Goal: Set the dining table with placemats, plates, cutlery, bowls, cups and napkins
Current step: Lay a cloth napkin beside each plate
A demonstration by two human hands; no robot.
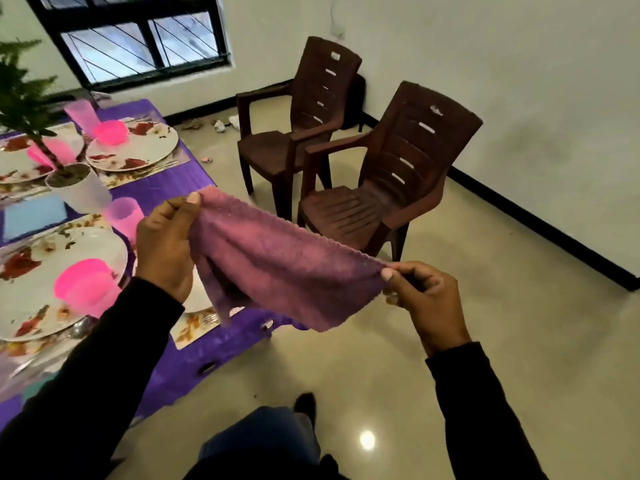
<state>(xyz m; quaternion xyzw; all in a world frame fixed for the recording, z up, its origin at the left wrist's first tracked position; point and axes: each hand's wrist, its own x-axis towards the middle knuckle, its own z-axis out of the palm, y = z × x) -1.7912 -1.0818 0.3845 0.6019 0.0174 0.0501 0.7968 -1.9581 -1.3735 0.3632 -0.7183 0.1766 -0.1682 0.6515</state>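
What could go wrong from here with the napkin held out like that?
1. The purple napkin is only pinched at two corners, by the left hand and right hand; a slip drops it on the floor.
2. Its hanging edge could brush the pink cup near the table edge and tip it.

purple-covered table (pixel 166 368), floral placemats (pixel 194 329), patterned plates (pixel 138 147), pink cups (pixel 123 213), blue napkin (pixel 34 213), potted plant (pixel 74 183)
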